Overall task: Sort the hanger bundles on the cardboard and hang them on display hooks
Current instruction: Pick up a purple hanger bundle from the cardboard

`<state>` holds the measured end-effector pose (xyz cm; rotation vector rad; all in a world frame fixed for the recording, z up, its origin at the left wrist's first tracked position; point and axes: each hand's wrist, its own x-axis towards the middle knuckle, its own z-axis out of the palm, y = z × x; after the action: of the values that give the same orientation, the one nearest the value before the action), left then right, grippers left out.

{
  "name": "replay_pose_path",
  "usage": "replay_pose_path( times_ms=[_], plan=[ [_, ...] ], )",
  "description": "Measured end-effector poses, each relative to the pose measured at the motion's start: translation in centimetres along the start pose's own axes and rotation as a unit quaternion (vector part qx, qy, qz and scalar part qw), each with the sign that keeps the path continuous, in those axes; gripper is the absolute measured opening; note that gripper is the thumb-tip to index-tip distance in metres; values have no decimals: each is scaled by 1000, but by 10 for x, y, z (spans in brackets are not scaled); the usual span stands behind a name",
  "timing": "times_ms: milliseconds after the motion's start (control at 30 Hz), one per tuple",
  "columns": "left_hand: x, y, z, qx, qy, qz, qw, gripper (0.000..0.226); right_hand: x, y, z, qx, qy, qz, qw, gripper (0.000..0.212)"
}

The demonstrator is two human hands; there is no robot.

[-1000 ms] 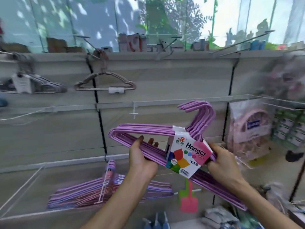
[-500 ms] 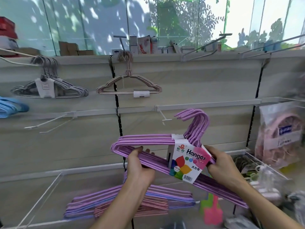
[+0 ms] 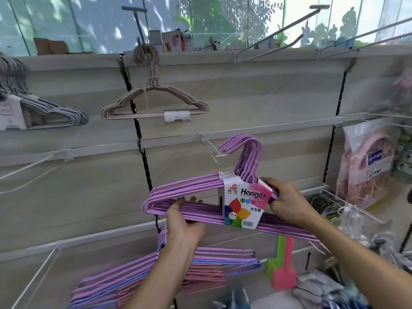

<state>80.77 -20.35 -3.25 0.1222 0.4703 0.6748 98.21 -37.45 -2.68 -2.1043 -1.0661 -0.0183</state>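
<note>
Right now both hands are holding up a bundle of purple hangers (image 3: 191, 190) in front of the beige display wall (image 3: 256, 103). The left hand (image 3: 184, 221) is gripping the bundle's lower bars near its left end, thumb in front and fingertips curling up behind the wires. The right hand (image 3: 287, 202) is clamping the bundle's right shoulder just beside the paper label (image 3: 246, 205), which is wrapping the wires below the necks and is showing the word "Hanger" with coloured petals and a barcode. The bundle is tilting down toward the right, its long lower bars running past the right wrist. Its hooks (image 3: 247, 150) are pointing up and curling left, sitting just beside the tip of a white display hook (image 3: 213, 150) that is jutting from the middle rail; whether they are touching it is hard to tell. Higher on the wall, a pink hanger bundle (image 3: 153, 105) is hanging from an upper hook, and a grey bundle (image 3: 44, 110) is hanging at the far left. Below the hands, more purple, blue and pink hangers (image 3: 200, 268) are hanging low on the wall. At the right a bagged pink item (image 3: 367, 168) is hanging, and green and pink plastic pieces (image 3: 283, 268) are standing near the bottom.
</note>
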Motion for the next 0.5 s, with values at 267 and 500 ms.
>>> replay_pose_path(
  times_ms=[267, 500],
  plan=[
    [20, -1, 17, -30, 4, 55, 998, 12, 58, 13, 6, -4, -18, -60, 998, 62],
    [35, 9, 10, -36, 11, 95, 995, 13, 91, 10, 30, 9, -57, -98, 994, 57]
  ],
)
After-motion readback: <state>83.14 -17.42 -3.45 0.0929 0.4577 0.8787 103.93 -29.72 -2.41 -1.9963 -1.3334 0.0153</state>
